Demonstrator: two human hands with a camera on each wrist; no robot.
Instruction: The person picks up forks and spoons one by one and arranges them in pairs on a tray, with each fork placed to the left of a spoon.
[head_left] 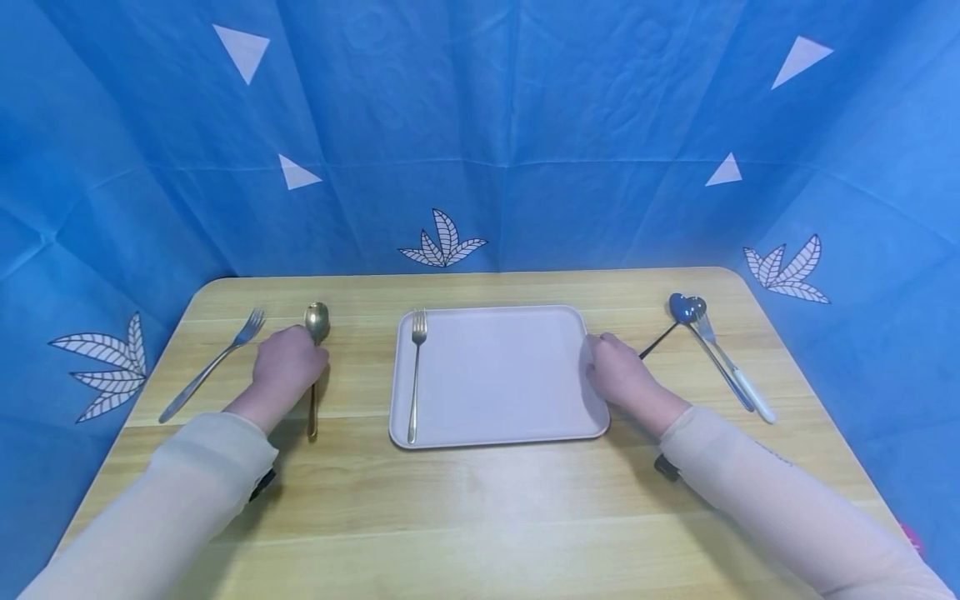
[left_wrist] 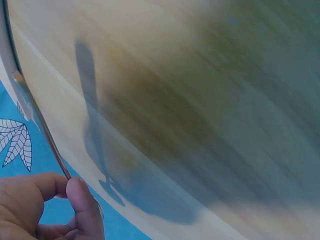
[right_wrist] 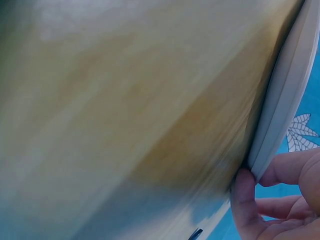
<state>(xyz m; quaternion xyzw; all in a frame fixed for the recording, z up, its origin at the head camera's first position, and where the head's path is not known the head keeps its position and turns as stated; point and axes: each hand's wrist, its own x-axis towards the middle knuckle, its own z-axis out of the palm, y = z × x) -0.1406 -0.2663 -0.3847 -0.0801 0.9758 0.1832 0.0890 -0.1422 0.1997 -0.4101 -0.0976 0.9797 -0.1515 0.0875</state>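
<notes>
In the head view my left hand [head_left: 289, 363] pinches the handle of a gold spoon [head_left: 317, 318] between thumb and finger. The left wrist view shows its handle [left_wrist: 47, 137] held off the wooden surface, casting a shadow. My right hand [head_left: 624, 370] grips the right edge of a pale rectangular tray [head_left: 504, 375]. Thumb and index finger hold the tray's rim [right_wrist: 284, 95] in the right wrist view. A gold fork [head_left: 416, 375] lies along the tray's left side, tines toward the back.
At the left of the table [head_left: 465, 517] lies a silver fork [head_left: 212, 374], slanted. On the right, a dark blue spoon [head_left: 681, 307] overlaps another spoon [head_left: 697, 306], beside a fork with a pale handle [head_left: 738, 374]. A blue curtain [head_left: 510, 133] hangs behind.
</notes>
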